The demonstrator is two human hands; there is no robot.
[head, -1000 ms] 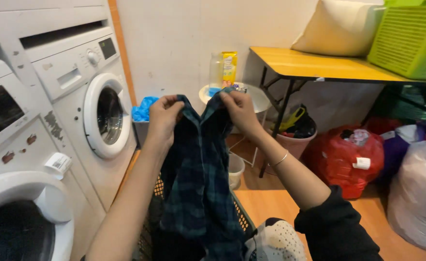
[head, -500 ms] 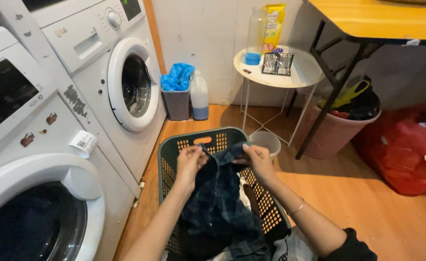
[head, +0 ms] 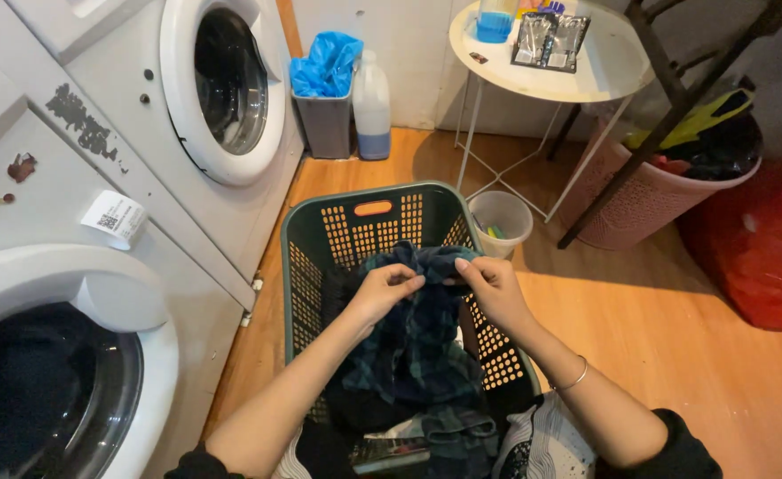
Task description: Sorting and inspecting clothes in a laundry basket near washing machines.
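1. Head view, looking down: my left hand (head: pixel 389 286) is pinched shut on the top edge of a dark plaid shirt (head: pixel 417 341), fingertips together on the cloth.
2. My right hand (head: pixel 493 286) sits just beside it at 3 o'clock, fingers likewise clamped on the same edge of the shirt; a thin bangle (head: pixel 573 380) circles that wrist.
3. The plaid shirt hangs bunched from both hands over the middle of a green laundry basket (head: pixel 364 217), its lower part lying in the basket on other dark clothes.
4. The basket has perforated walls and an orange handle slot at its 12 o'clock side; it stands on the wooden floor (head: pixel 675 328).
5. At 9 o'clock of the basket: a front-loading washing machine (head: pixel 71 355) with its door open; a second washing machine (head: pixel 213 98) at 11 o'clock, its door also open.
6. At 12 o'clock: a grey bin with a blue liner (head: pixel 324 89), and a white bottle (head: pixel 372 106) touching or just beside it.
7. At 1 o'clock: a small round white table (head: pixel 604 75) carrying sachets (head: pixel 550 40); a small white bucket (head: pixel 502 222) stands under it.
8. At 2 o'clock: a pink hamper (head: pixel 648 200); a red bag (head: pixel 763 248) at 3 o'clock.
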